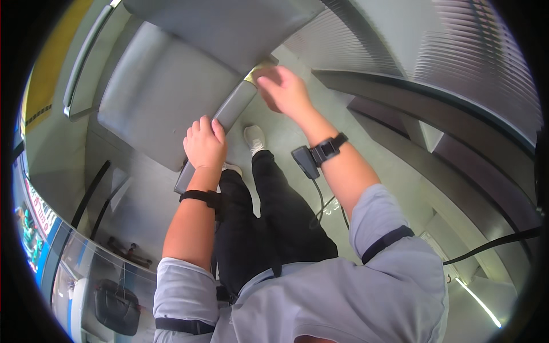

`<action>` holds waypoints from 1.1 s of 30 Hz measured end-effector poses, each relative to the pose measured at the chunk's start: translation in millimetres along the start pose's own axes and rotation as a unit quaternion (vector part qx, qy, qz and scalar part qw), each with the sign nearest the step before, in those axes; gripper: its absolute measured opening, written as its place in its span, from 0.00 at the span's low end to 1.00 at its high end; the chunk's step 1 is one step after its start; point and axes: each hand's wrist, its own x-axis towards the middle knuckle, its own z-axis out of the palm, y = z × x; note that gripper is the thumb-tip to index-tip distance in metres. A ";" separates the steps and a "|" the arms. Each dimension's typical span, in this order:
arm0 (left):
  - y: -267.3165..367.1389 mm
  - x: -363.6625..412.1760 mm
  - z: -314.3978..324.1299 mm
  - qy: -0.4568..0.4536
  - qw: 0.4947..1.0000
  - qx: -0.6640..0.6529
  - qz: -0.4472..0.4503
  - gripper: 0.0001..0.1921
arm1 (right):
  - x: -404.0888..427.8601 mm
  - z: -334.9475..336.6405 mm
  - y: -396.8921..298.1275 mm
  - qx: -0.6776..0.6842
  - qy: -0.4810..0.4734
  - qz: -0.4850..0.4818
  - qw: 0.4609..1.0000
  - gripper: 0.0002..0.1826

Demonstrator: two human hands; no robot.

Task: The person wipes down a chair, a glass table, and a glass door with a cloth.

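Observation:
A grey padded armrest (235,102) runs slantwise along the near side of a grey upholstered seat (171,81). My left hand (203,141) is closed over the armrest partway along it, with the thumb towards its upper end. At that upper end a yellowish piece (253,76) shows beside the fingers of my right hand (283,90). Motion blurs the right fingers, and whether they grip the yellowish piece or only touch it is unclear. A black strap with a small box (311,156) sits on my right forearm, its cable hanging down.
Ribbed translucent panels (356,47) and a dark metal rail (420,98) stand to the right. A metal grab handle (85,55) is on the left wall. Lower left, a black seat (117,306) shows through or in a glassy surface. My shoes (255,138) are near the armrest.

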 end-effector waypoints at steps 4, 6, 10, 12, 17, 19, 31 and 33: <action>4.9 -1.5 4.7 0.002 1.000 0.002 0.001 0.13 | 19.3 6.5 0.6 -0.132 0.012 -0.046 0.990 0.17; 5.9 2.1 5.8 -0.002 1.000 0.010 0.005 0.13 | 26.5 8.2 4.7 -0.157 0.053 -0.063 0.984 0.16; 2.6 0.9 3.5 -0.015 1.000 0.018 0.006 0.12 | 12.1 12.2 1.0 -0.143 0.039 -0.041 0.988 0.15; 1.6 -2.5 2.5 -0.015 1.000 0.023 0.005 0.12 | -1.9 12.0 -4.9 -0.095 0.016 -0.035 0.995 0.15; 6.8 2.3 4.1 0.002 1.000 0.017 0.016 0.12 | 23.8 19.7 -17.4 -0.152 -0.004 0.007 0.988 0.15; 5.2 0.3 4.0 0.000 1.000 0.021 0.013 0.12 | 22.9 23.4 -17.6 -0.159 0.002 0.014 0.987 0.17; 4.9 -1.2 5.0 -0.003 1.000 0.019 0.013 0.11 | 10.9 19.5 -9.6 -0.138 0.032 -0.007 0.990 0.14; 4.0 0.2 4.2 -0.006 1.000 0.018 0.011 0.11 | 19.0 28.2 -13.9 -0.125 0.070 -0.025 0.989 0.15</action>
